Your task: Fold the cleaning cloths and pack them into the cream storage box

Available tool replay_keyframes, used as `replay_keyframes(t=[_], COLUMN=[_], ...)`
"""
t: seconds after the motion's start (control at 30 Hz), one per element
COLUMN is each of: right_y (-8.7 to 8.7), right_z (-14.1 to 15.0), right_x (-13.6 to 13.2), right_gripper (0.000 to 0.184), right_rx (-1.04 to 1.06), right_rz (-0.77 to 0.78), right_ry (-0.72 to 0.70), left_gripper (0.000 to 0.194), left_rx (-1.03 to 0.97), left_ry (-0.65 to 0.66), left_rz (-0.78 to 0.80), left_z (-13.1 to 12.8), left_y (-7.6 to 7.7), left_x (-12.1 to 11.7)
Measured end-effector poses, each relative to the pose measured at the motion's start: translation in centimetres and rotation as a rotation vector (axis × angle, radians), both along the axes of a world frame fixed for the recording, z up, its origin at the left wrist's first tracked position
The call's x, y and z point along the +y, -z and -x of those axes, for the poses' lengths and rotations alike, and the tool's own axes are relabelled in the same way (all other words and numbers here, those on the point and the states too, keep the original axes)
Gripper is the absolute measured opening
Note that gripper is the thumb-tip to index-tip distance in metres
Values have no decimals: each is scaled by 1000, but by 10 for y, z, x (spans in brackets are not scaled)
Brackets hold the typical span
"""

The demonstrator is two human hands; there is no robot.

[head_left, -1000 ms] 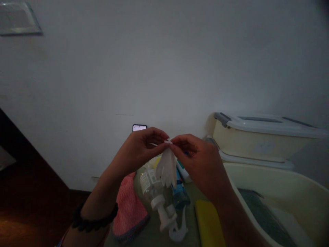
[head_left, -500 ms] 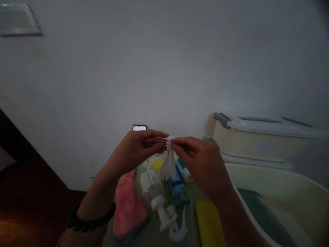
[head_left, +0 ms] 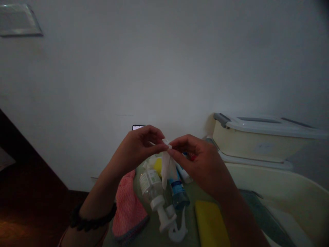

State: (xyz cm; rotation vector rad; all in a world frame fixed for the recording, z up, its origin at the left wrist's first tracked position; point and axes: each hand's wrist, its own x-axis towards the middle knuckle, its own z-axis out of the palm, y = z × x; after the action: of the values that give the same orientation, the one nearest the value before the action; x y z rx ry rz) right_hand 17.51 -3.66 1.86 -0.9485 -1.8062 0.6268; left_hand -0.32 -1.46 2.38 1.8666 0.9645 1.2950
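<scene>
A thin white disposable glove (head_left: 167, 164) hangs between my hands, gathered at its top, with finger-like ends at the bottom. My left hand (head_left: 144, 144) pinches its upper edge between thumb and fingers. From the other side, my right hand (head_left: 192, 151) grips the same edge, fingertips close to those of the left. Behind and below the glove lie a clear pump bottle (head_left: 151, 185) with a white pump head and a blue spray bottle (head_left: 178, 192), partly covered by the glove.
A pink cloth (head_left: 130, 209) lies left of the bottles on the green surface (head_left: 190, 226), a yellow sponge (head_left: 212, 223) to their right. A phone (head_left: 137, 127) leans at the wall. At right stand a pale tub (head_left: 290, 175) and a lidded storage box (head_left: 257, 144).
My fingertips have shifted along the glove's top edge, with the left fingers more curled. The glove hangs narrower and a bit lower. The other things have not moved.
</scene>
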Motion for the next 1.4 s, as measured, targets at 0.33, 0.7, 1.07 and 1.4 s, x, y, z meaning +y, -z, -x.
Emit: replay_keyframes(t=[0.33, 0.7, 1.07, 1.4], right_y=[-3, -2, -2, 0], right_z=[3, 2, 1, 6], right_x=[-6, -5, -6, -6], right_gripper=[7, 15, 11, 10], right_rx=[15, 30, -9, -25], right_rz=[-43, 8, 20, 5], right_ry=[20, 52, 56, 80], left_gripper=[25, 9, 11, 8], left_rx=[238, 197, 440, 504], left_ry=[135, 130, 155, 234], left_rz=[-50, -59, -129, -252], left_z=[19, 11, 11, 10], left_y=[-3, -6, -10, -11], left_x=[2, -6, -10, -14])
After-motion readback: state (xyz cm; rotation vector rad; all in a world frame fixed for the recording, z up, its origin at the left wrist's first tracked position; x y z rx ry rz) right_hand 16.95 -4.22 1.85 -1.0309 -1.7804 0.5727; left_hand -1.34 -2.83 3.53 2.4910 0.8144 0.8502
